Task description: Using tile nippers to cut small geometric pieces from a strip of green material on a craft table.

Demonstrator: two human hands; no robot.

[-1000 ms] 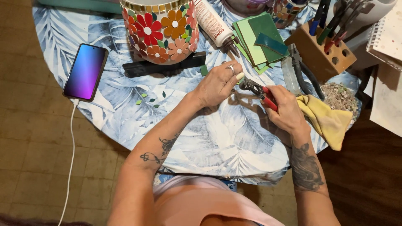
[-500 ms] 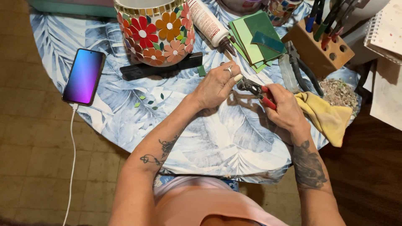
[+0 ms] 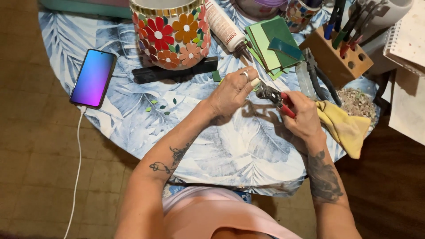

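My right hand point(image 3: 302, 113) grips red-handled nippers point(image 3: 273, 97), whose dark jaws point left toward my other hand. My left hand point(image 3: 233, 90) pinches a small pale green tile piece at the jaws; the piece is mostly hidden by my fingers. Both hands hover above a round table point(image 3: 212, 146) covered with a blue leaf-print cloth. Just beyond my hands lies a stack of green tile sheets point(image 3: 270, 44). A few tiny green tile chips point(image 3: 159, 105) lie on the cloth to the left.
A mosaic flower pot point(image 3: 170, 33) stands at the back on a black strip. A glue bottle point(image 3: 223, 26) lies beside it. A lit phone point(image 3: 93, 78) on a white cable rests left. Right: wooden tool block point(image 3: 338, 55), black pliers point(image 3: 316, 75), yellow rag point(image 3: 345, 128), tile scraps point(image 3: 356, 102).
My hands stay together at the nippers, with only a slight shift of the view. Nothing was picked up or let go.
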